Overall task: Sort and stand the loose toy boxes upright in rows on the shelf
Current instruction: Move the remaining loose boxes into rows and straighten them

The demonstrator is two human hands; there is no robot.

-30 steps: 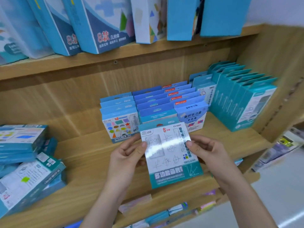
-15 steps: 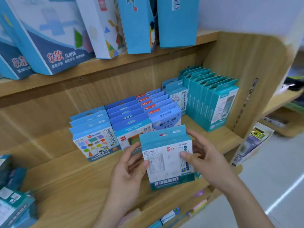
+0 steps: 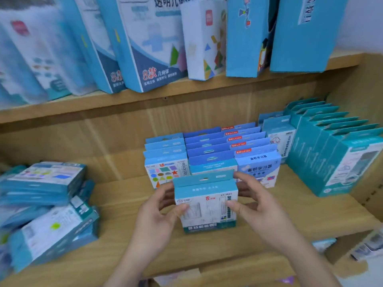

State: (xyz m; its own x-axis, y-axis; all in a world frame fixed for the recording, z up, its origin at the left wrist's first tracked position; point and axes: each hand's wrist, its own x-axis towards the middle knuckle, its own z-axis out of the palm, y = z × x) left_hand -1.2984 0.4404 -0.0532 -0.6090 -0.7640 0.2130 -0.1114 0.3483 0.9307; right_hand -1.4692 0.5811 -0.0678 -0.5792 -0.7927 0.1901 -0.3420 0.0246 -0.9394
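at frame center, the left hand (image 3: 157, 222) and right hand (image 3: 263, 214) curl their fingers (image 3: 233, 204) around an upright toy box (image 3: 205, 201), gripping it above the shelf (image 3: 290, 208), just before the standing rows (image 3: 213, 154).

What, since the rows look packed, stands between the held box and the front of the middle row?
No other item shows there. The box is upright just in front of the middle row, held by the left hand and right hand. Only their fingers, curled behind the box, lie in the gap, which the box mostly hides.
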